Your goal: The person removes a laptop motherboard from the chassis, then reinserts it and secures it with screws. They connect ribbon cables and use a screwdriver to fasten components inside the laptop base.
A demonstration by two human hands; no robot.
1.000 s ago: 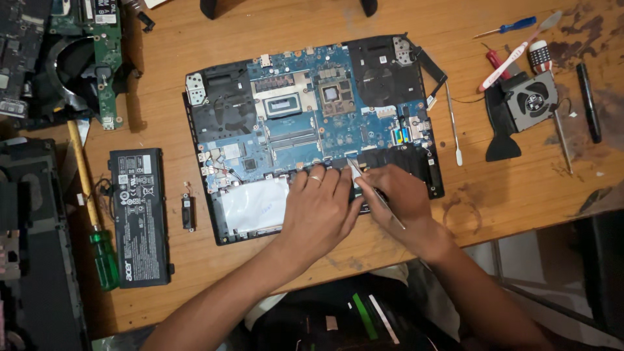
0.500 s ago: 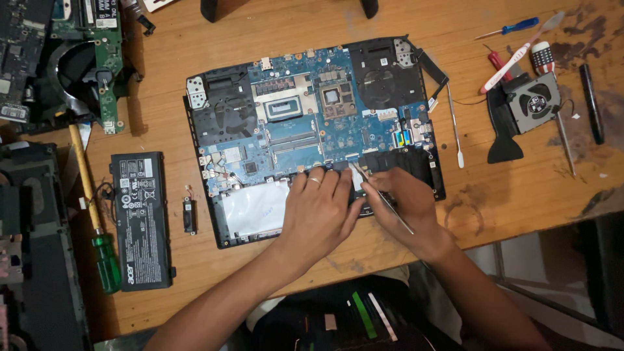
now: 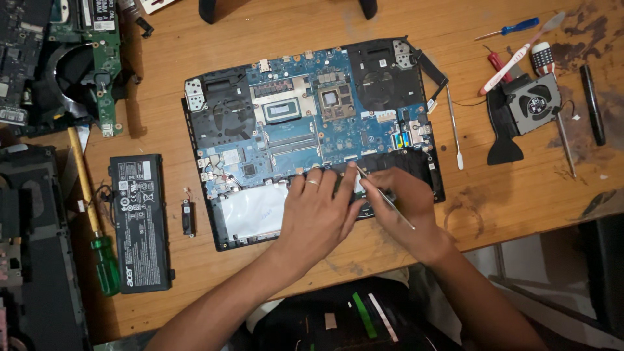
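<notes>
Head view, laptop: an opened laptop (image 3: 312, 140) with its bottom cover off is lying on the wooden surface (image 3: 273, 39), the blue mainboard (image 3: 305, 127) showing.
Head view, left hand: the left hand (image 3: 316, 218) is resting palm down on the near edge of the laptop, its fingers (image 3: 312, 185) spread and pressing flat; they are closing on nothing.
Head view, right hand: the right hand (image 3: 406, 205) is lying just beside the left one, on its right, and its fingers are pinching a thin metal tool (image 3: 383, 198).
Head view, tool axis: the long axis of the tool is running on a diagonal, the tip pointing up and to the left toward the lower edge of the mainboard, the back end sticking out toward the person over the hand.
Head view, key relation: the tool tip is sitting between the two hands, just beside the left fingertips; the right hand is the nearer one to it, because it is holding the tool. Whether the tip is touching the board I cannot tell.
Head view, left side: a black battery (image 3: 140, 221) and a green-handled screwdriver (image 3: 97, 227) are lying well apart from the hands.
Head view, right side: a removed cooling fan (image 3: 533, 104), a slim metal spudger (image 3: 453, 127) and a small blue screwdriver (image 3: 510, 29) are lying there.
</notes>
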